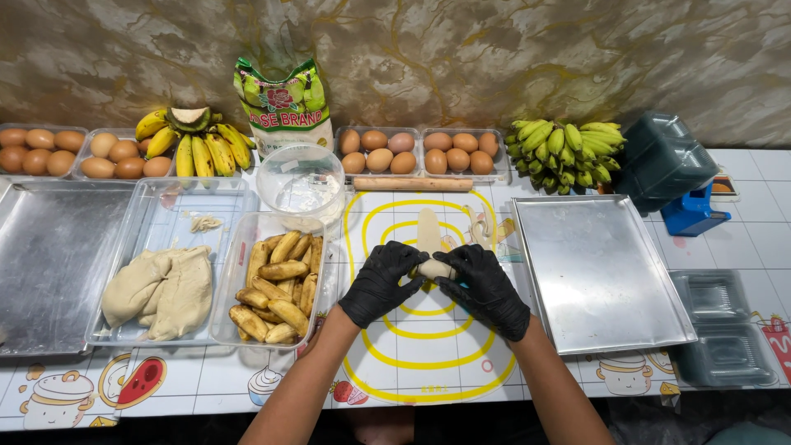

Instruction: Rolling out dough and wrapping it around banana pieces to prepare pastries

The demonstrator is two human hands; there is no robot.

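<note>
While it is gripped from both sides over the white silicone mat with yellow rings (428,346), the small pale dough-wrapped roll (434,269) is judged soft, light and easily dented, best taken at its ends with light fingertip pressure. It is clamped between the black-gloved left hand (383,282) and the black-gloved right hand (484,288), both closed on it. A thin strip of flattened beige dough (428,229) is stretched away from it. A clear plastic tub of peeled golden bananas (278,287) is seen just left, a bare steel tray (597,272) right.
</note>
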